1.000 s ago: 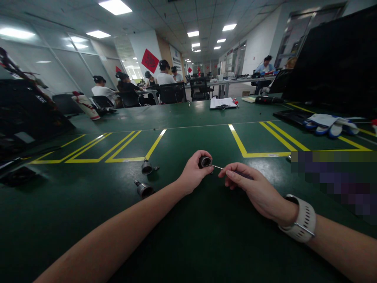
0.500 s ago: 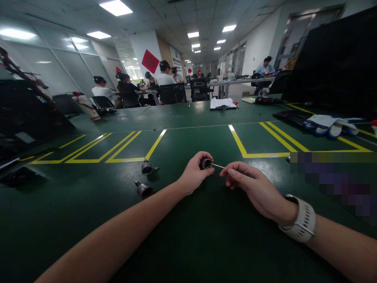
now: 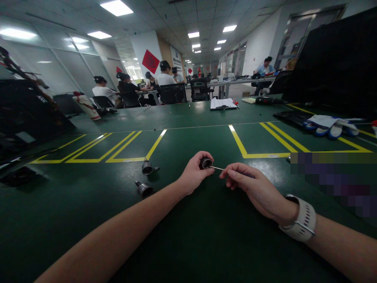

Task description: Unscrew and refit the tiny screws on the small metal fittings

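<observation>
My left hand (image 3: 196,173) is closed around a dark metal cup-shaped part (image 3: 205,163), its round open mouth facing right towards me. In my right hand (image 3: 246,182) is a slim tool with a thin metal shaft (image 3: 217,168); its handle is mostly hidden by my fingers. The shaft's tip reaches the mouth of the part, but how deep it goes I cannot tell. To the left of my left hand, two similar metal parts lie on the green table: one (image 3: 147,168) with a small metal piece (image 3: 157,168) beside it, the other (image 3: 145,190) nearer to me.
Yellow tape lines (image 3: 266,155) mark the green table (image 3: 194,141). A clipboard with paper (image 3: 224,103) lies at the far edge. White-and-blue gloves (image 3: 330,125) rest at the right near a large dark panel (image 3: 335,63). Several people sit at desks beyond.
The shaft's tip has shifted slightly lower at the mouth of the metal part. Both hands have stayed almost in place.
</observation>
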`<state>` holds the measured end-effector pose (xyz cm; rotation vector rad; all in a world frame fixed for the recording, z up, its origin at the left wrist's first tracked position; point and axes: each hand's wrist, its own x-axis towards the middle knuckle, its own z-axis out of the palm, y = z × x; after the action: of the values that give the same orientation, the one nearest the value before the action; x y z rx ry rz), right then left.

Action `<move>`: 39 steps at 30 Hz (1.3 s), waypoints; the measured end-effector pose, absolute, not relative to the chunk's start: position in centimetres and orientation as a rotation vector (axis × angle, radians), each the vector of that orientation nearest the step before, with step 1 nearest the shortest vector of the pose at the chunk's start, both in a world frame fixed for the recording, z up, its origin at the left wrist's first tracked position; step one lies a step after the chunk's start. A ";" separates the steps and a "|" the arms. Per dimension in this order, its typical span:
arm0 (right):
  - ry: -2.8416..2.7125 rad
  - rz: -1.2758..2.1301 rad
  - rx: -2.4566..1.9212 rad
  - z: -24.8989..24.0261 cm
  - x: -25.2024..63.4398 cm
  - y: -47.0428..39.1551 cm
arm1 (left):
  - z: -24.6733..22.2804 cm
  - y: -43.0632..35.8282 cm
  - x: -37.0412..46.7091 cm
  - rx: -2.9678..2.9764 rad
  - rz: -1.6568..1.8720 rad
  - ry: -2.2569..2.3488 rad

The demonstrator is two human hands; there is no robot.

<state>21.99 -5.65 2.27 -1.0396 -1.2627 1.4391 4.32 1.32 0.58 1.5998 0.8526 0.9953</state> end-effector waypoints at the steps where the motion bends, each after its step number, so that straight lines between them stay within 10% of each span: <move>1: -1.262 1.440 -1.043 2.3 22.0 -5.7 | 0.6 1.3 4.3 1.562 0.991 0.837; 39: -1.215 1.427 -1.024 1.9 22.0 -5.6 | -0.3 1.7 4.4 1.758 1.092 1.085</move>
<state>22.01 -5.56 1.94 -1.0238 -1.2150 1.4273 4.36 1.73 -0.27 1.7576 1.0855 1.0920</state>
